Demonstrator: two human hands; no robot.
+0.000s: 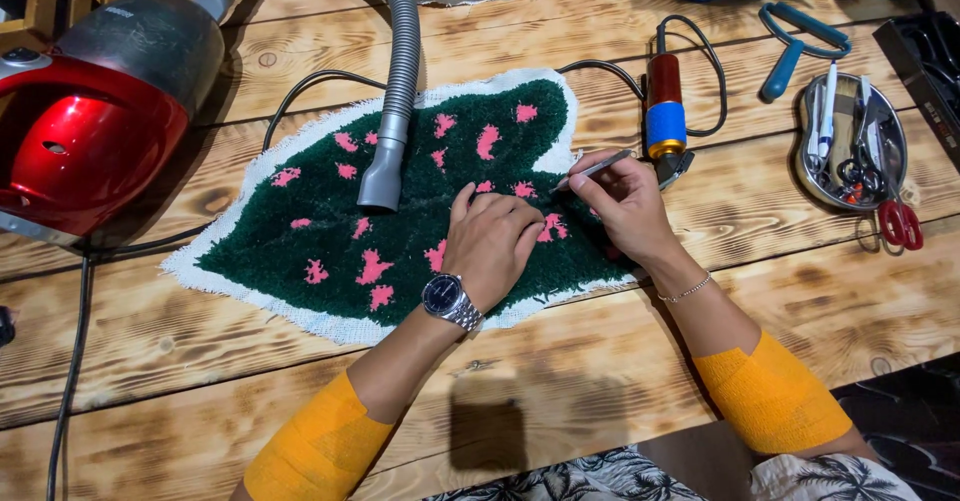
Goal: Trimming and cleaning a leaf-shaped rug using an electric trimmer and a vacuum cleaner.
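A dark green tufted rug with pink patches and a white cloth border lies on the wooden table. My left hand, with a wristwatch, presses flat on the rug's right part, fingers together. My right hand holds a thin metal tool, like tweezers, its tip at the pile next to my left fingers. Both forearms wear orange wraps.
A red and grey vacuum cleaner sits at the left; its grey hose nozzle rests on the rug. A corded red, blue and gold tool lies beyond my right hand. A metal tray of scissors and tools is right.
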